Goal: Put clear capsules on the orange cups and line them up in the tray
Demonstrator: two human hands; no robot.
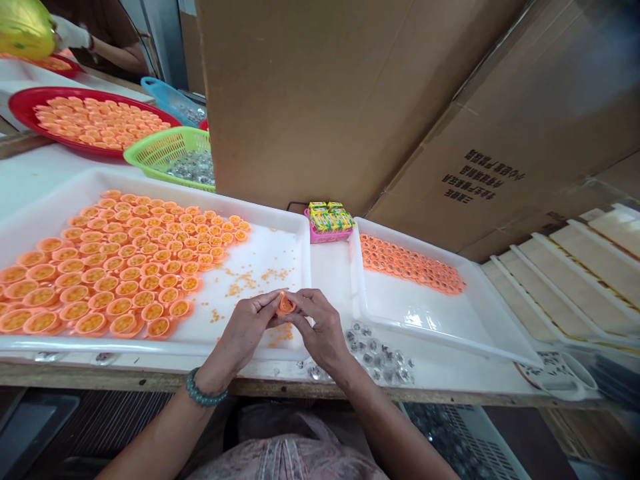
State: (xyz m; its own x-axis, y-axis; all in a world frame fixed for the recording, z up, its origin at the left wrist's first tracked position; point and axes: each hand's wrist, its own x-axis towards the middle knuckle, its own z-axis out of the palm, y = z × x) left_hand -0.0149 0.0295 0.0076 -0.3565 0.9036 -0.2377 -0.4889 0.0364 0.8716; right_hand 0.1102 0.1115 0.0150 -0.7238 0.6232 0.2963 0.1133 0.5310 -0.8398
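Between the fingertips of both hands is one small orange plastic cup point(285, 304), its round face turned up toward me. My left hand point(247, 328) pinches it from the left; my right hand point(323, 327) grips its right side. The hands are over the near right part of a white tray point(280, 230). Rows of orange cups point(125, 267) filled with small yellow pellets fill that tray's left side. Loose yellow pellets point(243, 283) lie scattered near my hands. Clear plastic pieces point(380, 357) are on the table right of my right hand.
A second white tray point(425, 310) holds orange cups point(410, 263) along its far side. Between the trays stands a pink basket point(330, 235) of yellow-green packets. Cardboard point(310, 100) walls the back. A green basket point(170, 140) and red tray point(20, 103) are left, near a person's gloved hand point(73, 33).
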